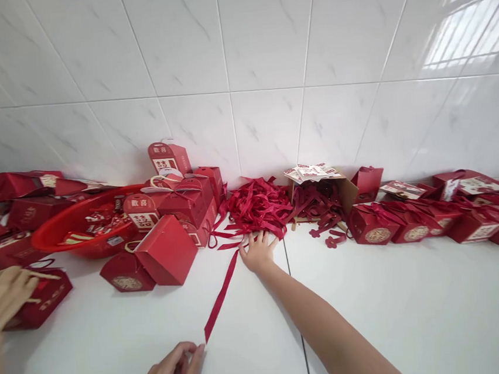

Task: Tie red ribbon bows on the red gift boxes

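My left hand is closed, pinching one end of a dark red ribbon between thumb and forefinger. The ribbon runs slantwise up the white tabletop to my right hand. Fingers spread, that hand lies flat at the front edge of a tangled heap of red ribbons; its fingertips touch the heap. Just right of the heap, a cardboard box lies on its side with dark red cut-out pieces spilling from it.
Red gift boxes stand left of the ribbons, beside a red plastic basin holding small packets. Another person's hand rests over a red box at far left. Several ribbon-tied boxes line the right. A tiled wall rises behind.
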{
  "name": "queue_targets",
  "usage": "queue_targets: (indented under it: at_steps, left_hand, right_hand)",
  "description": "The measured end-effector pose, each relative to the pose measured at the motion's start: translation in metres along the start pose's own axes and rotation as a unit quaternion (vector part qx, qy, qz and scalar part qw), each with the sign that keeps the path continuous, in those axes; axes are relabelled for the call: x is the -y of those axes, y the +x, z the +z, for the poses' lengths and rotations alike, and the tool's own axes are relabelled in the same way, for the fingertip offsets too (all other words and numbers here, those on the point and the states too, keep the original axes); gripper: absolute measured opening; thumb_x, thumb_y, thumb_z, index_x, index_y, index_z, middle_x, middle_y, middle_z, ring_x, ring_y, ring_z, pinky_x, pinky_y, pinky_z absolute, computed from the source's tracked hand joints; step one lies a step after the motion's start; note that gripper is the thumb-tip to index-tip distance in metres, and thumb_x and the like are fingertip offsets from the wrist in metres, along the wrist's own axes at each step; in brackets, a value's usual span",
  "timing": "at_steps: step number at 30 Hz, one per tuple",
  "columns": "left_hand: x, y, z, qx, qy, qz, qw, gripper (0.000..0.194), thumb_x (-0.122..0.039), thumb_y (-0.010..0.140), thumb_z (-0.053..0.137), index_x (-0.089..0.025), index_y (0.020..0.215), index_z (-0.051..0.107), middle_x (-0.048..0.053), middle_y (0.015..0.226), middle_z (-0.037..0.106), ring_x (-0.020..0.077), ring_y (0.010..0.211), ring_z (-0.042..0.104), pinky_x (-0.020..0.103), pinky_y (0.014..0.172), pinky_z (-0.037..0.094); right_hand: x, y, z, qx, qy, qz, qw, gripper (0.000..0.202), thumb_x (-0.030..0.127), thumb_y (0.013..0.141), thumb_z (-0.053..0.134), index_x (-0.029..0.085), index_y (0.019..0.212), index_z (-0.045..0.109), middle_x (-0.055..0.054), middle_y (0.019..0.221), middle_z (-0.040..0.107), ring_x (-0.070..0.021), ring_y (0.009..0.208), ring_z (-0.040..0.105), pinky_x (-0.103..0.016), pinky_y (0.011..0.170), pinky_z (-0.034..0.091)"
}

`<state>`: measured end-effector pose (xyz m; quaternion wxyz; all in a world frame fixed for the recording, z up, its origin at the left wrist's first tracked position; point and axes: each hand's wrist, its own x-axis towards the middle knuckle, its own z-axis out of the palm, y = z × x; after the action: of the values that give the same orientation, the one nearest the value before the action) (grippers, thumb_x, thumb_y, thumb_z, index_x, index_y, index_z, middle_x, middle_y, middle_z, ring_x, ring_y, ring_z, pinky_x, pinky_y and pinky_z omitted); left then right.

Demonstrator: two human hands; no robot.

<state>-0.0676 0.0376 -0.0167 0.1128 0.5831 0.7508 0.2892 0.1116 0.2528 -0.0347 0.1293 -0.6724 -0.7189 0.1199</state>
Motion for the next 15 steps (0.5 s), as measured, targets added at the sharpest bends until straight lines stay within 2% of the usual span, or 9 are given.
queue_targets:
  at_steps: [4,7,10,13,15]
  left_hand:
    - [-0.003,-0.001,-0.007,0.013,-0.021,0.008,1.000,0.036,-0.048,0.083,0.045,-0.023,0.062,0.061,-0.004,0.048,0.055,0.0125,0.045,0.051,0.019,0.048,0.039]
    - [-0.002,-0.002,-0.012,0.037,-0.036,0.009,0.999,0.040,-0.047,0.086,0.039,-0.023,0.065,0.063,-0.002,0.056,0.062,0.0144,0.051,0.056,0.021,0.052,0.043]
    - [0.004,-0.005,-0.011,0.042,-0.059,0.002,0.997,0.041,-0.049,0.087,0.037,-0.024,0.070,0.064,0.000,0.067,0.068,0.0172,0.063,0.063,0.022,0.059,0.047]
    - [0.012,-0.006,-0.006,0.024,-0.083,-0.020,0.996,0.039,-0.052,0.086,0.039,-0.023,0.081,0.063,0.002,0.074,0.068,0.0183,0.070,0.064,0.024,0.064,0.049]
    - [0.015,0.003,-0.006,-0.018,-0.078,-0.021,0.997,0.040,-0.055,0.083,0.045,-0.020,0.094,0.060,0.005,0.085,0.066,0.0185,0.070,0.062,0.027,0.065,0.051]
  right_hand:
    - [0.001,-0.002,-0.001,-0.055,0.010,0.008,0.998,0.059,0.049,0.093,0.025,0.013,0.137,0.040,-0.024,0.144,0.034,-0.0400,0.134,0.023,-0.066,0.101,0.006]
    - [-0.001,-0.014,-0.008,-0.104,0.010,0.003,0.995,0.049,0.040,0.094,0.025,0.011,0.127,0.047,-0.022,0.143,0.034,-0.0364,0.132,0.023,-0.057,0.105,0.008]
    - [-0.001,-0.025,-0.013,-0.130,0.012,-0.020,0.991,0.038,0.032,0.093,0.031,0.013,0.119,0.050,-0.019,0.142,0.034,-0.0325,0.129,0.028,-0.049,0.105,0.016]
    - [-0.002,-0.035,-0.012,-0.135,0.018,-0.045,0.990,0.033,0.023,0.089,0.036,0.013,0.116,0.051,-0.018,0.140,0.038,-0.0304,0.125,0.032,-0.043,0.102,0.023]
    - [-0.004,-0.043,-0.010,-0.136,0.025,-0.057,0.989,0.033,0.021,0.087,0.039,0.013,0.117,0.051,-0.018,0.140,0.037,-0.0309,0.127,0.030,-0.043,0.102,0.023]
